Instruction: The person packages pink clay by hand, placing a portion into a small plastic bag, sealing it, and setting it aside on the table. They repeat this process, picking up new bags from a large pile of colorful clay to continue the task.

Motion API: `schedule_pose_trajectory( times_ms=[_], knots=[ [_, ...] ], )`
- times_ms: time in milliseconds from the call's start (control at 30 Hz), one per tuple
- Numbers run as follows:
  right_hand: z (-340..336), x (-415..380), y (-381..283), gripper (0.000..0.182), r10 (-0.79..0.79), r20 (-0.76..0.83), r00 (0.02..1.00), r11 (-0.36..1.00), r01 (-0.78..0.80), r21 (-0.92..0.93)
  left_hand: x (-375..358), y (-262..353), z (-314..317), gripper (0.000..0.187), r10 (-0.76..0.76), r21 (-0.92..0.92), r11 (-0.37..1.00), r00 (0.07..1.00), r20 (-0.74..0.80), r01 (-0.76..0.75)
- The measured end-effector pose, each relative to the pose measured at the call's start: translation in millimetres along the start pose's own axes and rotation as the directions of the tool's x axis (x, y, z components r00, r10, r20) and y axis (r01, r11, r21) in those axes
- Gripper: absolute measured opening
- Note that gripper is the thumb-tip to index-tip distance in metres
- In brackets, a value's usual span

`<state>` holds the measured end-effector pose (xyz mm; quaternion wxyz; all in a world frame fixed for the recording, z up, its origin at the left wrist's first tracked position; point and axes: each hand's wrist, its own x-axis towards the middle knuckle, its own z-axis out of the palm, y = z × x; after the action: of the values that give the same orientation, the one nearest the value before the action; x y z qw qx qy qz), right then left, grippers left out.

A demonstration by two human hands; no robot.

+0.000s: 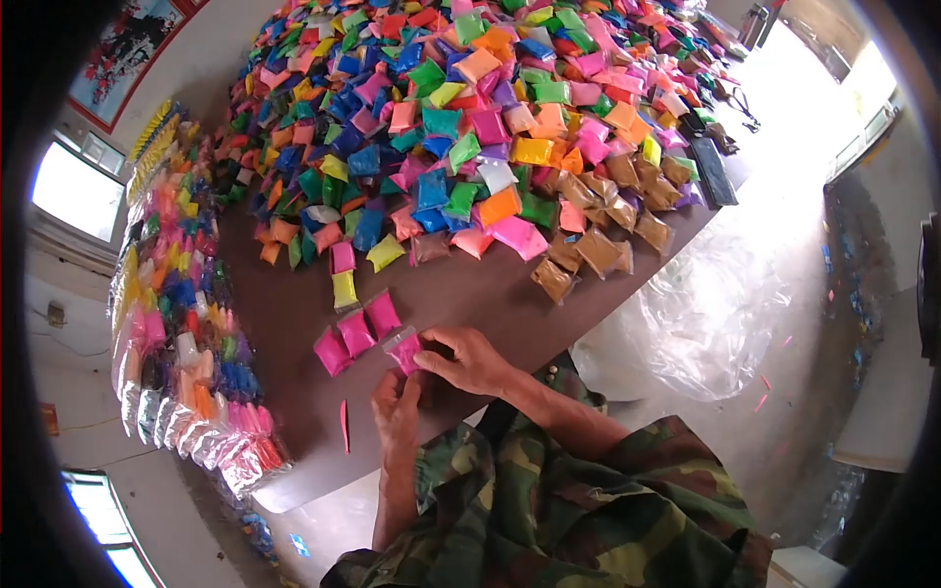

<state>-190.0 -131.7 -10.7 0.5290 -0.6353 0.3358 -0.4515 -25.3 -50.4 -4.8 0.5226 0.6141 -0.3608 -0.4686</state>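
Between my two hands, near the table's front edge, is a small clear packet with magenta filling (403, 349). My right hand (468, 361) pinches its right side with thumb and forefinger. My left hand (397, 407) has its fingers closed at the packet's lower edge. Just left of it, three similar magenta packets (356, 333) lie in a slanted row on the dark table (284, 338). Beyond them are a yellow packet (344, 290) and a pink one (342, 257). A thin red tool (344, 426) lies to the left of my left hand.
A large heap of colourful packets (441, 122) covers the back of the table, with brown packets (598, 250) at its right front. Bagged bundles (186, 333) line the left edge. A dark flat case (713, 171) lies at the right edge, and clear plastic sheeting (696, 314) hangs beside the table.
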Motion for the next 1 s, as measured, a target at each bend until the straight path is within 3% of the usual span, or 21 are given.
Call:
schedule_pose_trajectory(
  times_ms=[67,167,267,300,400,500,600,633,733,833,1000],
  knots=[
    [3,-2,3,0.029,-0.079,-0.006,0.997,0.997,0.079,-0.028,2,-5,-8,0.019,0.0,0.059,0.998,1.0,-0.001,0.001],
    [-3,-4,2,0.031,0.085,0.135,0.987,0.992,-0.072,-0.1,-3,-1,-10,0.016,0.023,0.135,0.991,1.0,0.003,-0.023],
    [0,-7,7,0.03,0.07,0.071,0.995,0.992,-0.061,-0.115,-6,4,-4,0.017,-0.007,0.143,0.99,1.0,0.014,0.005],
    [3,-7,16,0.027,0.092,0.064,0.994,0.995,-0.089,-0.04,-7,5,-2,0.018,-0.03,0.135,0.99,1.0,0.009,0.028],
    [0,-7,9,0.026,0.152,0.021,0.988,0.987,-0.151,-0.061,-13,21,16,0.023,-0.049,-0.114,0.992,0.998,0.03,0.052],
    [5,-7,10,0.022,0.019,0.015,1.0,0.997,-0.017,-0.077,-4,14,9,0.021,-0.044,-0.074,0.996,0.999,-0.029,0.042],
    [4,-4,9,0.02,0.003,0.047,0.999,0.996,0.001,-0.088,2,11,2,0.02,-0.033,0.035,0.999,0.999,-0.025,0.034],
    [1,-4,6,0.02,0.063,0.084,0.994,0.994,-0.056,-0.093,6,2,2,0.02,0.044,0.064,0.997,0.999,-0.029,-0.042],
    [-2,-3,-2,0.019,0.091,0.089,0.992,0.994,-0.085,-0.072,11,-3,1,0.022,0.051,0.14,0.989,0.999,-0.02,-0.047],
    [-3,-2,-4,0.019,0.109,0.1,0.989,0.993,-0.104,-0.052,-3,26,13,0.024,-0.088,0.05,0.995,0.993,-0.084,0.092],
    [-3,-1,-7,0.021,0.171,0.199,0.965,0.981,-0.147,-0.13,3,5,-2,0.028,-0.025,-0.037,0.999,0.998,-0.063,0.023]
  ],
)
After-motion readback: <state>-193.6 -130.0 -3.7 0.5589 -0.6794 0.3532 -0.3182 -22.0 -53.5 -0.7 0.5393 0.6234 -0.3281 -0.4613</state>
